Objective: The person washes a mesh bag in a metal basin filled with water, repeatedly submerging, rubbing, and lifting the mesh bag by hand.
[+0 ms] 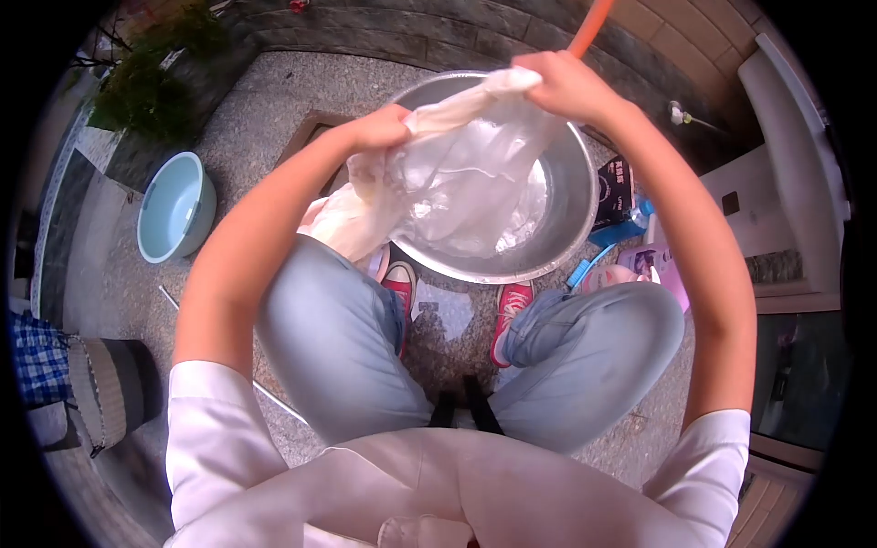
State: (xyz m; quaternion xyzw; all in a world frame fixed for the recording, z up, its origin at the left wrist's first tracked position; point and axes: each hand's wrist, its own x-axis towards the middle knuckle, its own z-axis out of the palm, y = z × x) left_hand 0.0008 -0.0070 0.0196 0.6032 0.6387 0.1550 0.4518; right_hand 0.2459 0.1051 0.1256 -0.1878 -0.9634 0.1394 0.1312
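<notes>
A wet, pale, partly see-through cloth [466, 173] is stretched between my two hands over a large round metal basin [574, 210]. My left hand [384, 128] is closed on its upper left part, above the basin's left side. Higher up, near the basin's far rim, my right hand [562, 84] is closed around a gathered end of the cloth. The cloth's lower left part hangs past the basin's rim toward my left knee. Shiny wet areas show inside the basin.
A light blue basin [174, 208] stands at the left, near green plants [146, 96]. Right of the metal basin are a black packet [614, 192], a blue bottle [630, 224], a blue brush [585, 267] and a purple container [662, 265]. An orange pole [592, 26] rises behind my right hand.
</notes>
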